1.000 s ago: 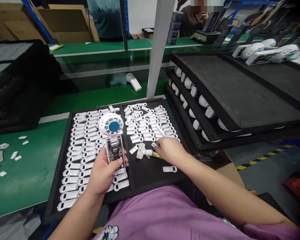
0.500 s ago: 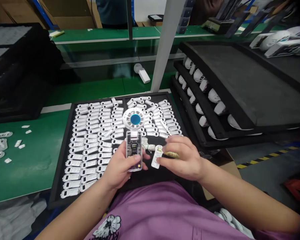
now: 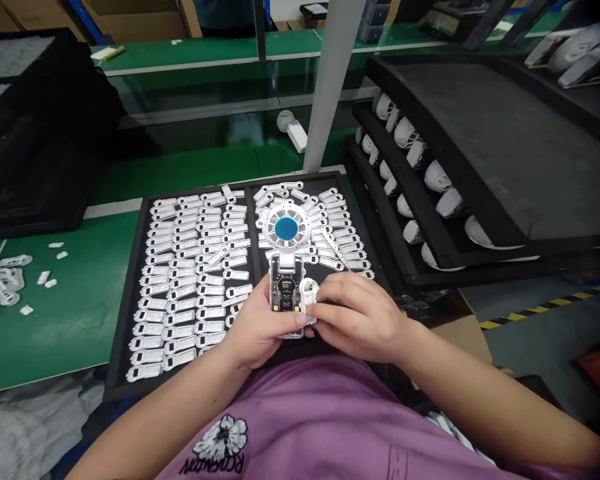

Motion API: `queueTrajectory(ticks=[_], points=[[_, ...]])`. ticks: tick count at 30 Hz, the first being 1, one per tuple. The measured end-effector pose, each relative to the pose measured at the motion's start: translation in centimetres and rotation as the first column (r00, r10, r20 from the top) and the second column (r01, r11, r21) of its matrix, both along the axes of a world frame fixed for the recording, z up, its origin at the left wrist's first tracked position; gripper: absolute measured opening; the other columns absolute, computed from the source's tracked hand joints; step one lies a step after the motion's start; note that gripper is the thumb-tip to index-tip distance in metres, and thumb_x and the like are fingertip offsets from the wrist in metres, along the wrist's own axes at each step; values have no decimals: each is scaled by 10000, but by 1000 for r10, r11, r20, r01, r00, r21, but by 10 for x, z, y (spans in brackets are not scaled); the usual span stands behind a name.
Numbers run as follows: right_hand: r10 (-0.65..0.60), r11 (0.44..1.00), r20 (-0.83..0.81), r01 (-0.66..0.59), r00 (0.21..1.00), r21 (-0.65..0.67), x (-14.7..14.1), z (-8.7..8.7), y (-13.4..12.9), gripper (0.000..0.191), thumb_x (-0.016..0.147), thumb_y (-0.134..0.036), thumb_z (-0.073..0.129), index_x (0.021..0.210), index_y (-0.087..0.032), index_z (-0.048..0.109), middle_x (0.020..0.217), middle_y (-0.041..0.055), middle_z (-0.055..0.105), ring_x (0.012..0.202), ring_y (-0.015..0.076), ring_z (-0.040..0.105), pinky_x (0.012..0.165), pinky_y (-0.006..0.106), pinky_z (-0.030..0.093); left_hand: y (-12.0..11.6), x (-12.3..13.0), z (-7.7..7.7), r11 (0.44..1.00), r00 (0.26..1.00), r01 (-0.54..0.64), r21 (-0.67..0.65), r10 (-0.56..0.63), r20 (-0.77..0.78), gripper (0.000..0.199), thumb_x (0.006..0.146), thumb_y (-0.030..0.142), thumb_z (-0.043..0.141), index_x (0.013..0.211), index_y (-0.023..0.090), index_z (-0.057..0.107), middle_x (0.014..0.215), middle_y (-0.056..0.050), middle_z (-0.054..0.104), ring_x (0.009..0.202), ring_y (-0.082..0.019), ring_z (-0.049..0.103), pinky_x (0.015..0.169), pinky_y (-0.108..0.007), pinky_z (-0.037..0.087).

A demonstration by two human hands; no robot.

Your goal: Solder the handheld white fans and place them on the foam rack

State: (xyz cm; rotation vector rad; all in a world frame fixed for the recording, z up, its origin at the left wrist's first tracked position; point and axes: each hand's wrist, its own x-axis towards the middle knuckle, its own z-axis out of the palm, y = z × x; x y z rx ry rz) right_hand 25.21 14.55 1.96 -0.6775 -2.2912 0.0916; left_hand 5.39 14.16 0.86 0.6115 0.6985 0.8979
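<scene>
My left hand (image 3: pixel 260 328) is closed around a small handheld fan (image 3: pixel 286 283), upright, its round white head with a blue centre on top. Through the fan's clear lower body a dark circuit board shows. Pinched in my right hand (image 3: pixel 363 312) is a small white plastic cover (image 3: pixel 309 291) with a round opening at one end. It is at the right edge of the fan's body; whether they touch I cannot tell. Beneath both hands lies a black tray (image 3: pixel 125 320), holding many white plastic covers (image 3: pixel 183 290) in rows, more jumbled on the right side.
Stacked black trays (image 3: pixel 460 147) with white fans between them stand at the right. A white fan (image 3: pixel 294 131) lies beyond the tray, beside a grey post (image 3: pixel 330 87). Loose white parts (image 3: pixel 3 283) lie on the green table (image 3: pixel 75 313). More black trays (image 3: pixel 40 133) rise at the left.
The fan has moved slightly right in my left hand. My right hand has brought the white cover left to the fan's side and turned it more upright. The camera view has shifted slightly.
</scene>
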Motion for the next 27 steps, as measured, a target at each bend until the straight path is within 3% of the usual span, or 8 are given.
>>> queueTrajectory(ticks=[3,6,16,23,27], points=[[-20,996,-88,12,996,-88,-8,-2,-5,277,828,-219,715,1091,-167,645,1007,112,690,941,221,639,810,399,592,0,3,-3,998,998,-54,-25,55,16,494,607,132,877,1006,171,586,857,-19,690,694,-138,638,615,-239,540],[-104,983,-159,76,982,-168,-15,-5,-10,207,850,-174,718,1046,-155,655,999,109,704,900,189,658,782,347,590,0,5,-6,994,994,-105,-39,106,28,480,625,148,869,1032,159,613,914,-39,702,811,-160,660,749,-270,549],[-225,950,-231,160,947,-267,-19,-13,-18,166,894,-217,709,1047,-183,653,989,73,725,920,167,699,831,297,609,-1,4,-13,994,993,-106,-20,105,-46,397,724,249,828,1067,175,644,1035,-81,733,1005,-261,689,925,-384,543],[-203,943,-111,164,973,-289,-16,-8,-23,279,932,-240,663,1199,-161,639,956,73,694,825,159,673,730,289,596,-7,9,-13,990,987,-139,2,138,-79,441,697,282,847,1075,184,643,977,-55,732,919,-239,697,861,-363,549],[-232,957,-106,208,967,-202,-16,-11,-26,218,934,-263,665,1132,-173,662,956,71,712,842,167,682,748,299,595,-9,9,-13,992,987,-123,-6,122,-102,424,694,286,846,1048,173,644,979,-61,725,895,-232,689,836,-355,543]])
